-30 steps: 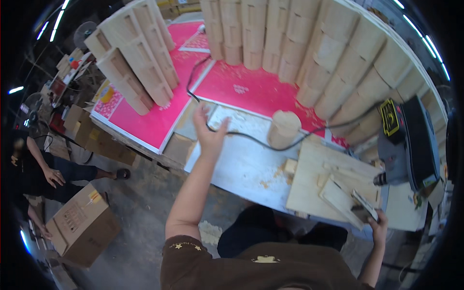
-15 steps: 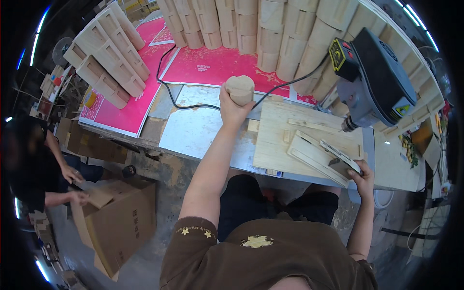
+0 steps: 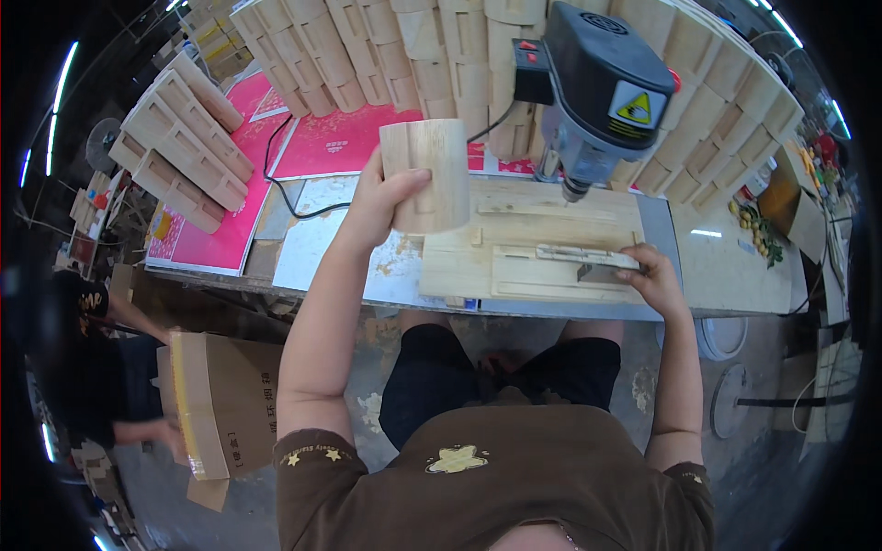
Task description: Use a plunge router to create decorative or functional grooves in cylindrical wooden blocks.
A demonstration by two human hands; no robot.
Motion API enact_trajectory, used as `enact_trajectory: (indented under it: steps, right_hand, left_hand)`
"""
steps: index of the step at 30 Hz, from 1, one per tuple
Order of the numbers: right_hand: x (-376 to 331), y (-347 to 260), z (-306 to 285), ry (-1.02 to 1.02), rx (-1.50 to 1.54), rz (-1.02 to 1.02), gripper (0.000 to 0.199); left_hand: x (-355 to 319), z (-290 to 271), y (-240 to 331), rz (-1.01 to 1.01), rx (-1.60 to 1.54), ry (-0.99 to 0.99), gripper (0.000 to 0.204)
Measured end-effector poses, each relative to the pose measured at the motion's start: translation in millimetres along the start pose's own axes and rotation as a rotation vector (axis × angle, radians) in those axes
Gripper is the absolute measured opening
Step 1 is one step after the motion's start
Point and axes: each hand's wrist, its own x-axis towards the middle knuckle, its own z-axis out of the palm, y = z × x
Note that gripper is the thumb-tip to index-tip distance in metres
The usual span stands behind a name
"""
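My left hand is closed round a pale wooden cylinder block, held upright above the bench with its thumb across the side. My right hand grips the right end of a narrow strip with a dark bracket beneath it. That strip lies over a wooden jig on a flat wooden board. Just behind the jig hangs the chuck of a drill press. The fingers of my left hand behind the block are hidden.
Tall stacks of slotted wooden blocks line the back, with more stacks at the left on pink sheeting. A black cable crosses the bench. On the left, another person's hand is at a cardboard box.
My left hand has brought the wooden block nearer and tipped it so its side shows. The jig and strip have turned from slanted to nearly level across the board. The view has shifted right.
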Motion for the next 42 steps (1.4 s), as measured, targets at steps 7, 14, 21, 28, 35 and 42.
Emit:
enact_trajectory:
  steps: [7, 14, 21, 28, 35, 42]
  right_hand:
    - [8, 3, -7, -0.022, 0.032, 0.032, 0.028]
    - [22, 12, -7, -0.069, 0.123, 0.006, 0.028]
    - [24, 21, -15, -0.094, 0.158, -0.003, 0.030]
    - [24, 16, -16, -0.104, 0.123, 0.014, 0.030]
    - [27, 20, -16, -0.115, 0.114, -0.008, 0.030]
    - [30, 13, -14, -0.150, 0.126, -0.002, 0.030]
  left_hand:
    - [-14, 28, -23, -0.525, 0.030, -0.266, 0.061]
    - [13, 43, -63, -0.636, 0.464, -0.625, 0.062]
    - [36, 44, -84, -0.668, 0.449, -0.696, 0.061]
    - [48, 45, -82, -0.711, 0.377, -0.588, 0.059]
    - [56, 36, -87, -0.589, 0.525, -0.490, 0.054]
    - [38, 66, -102, -0.402, 0.385, -0.439, 0.033]
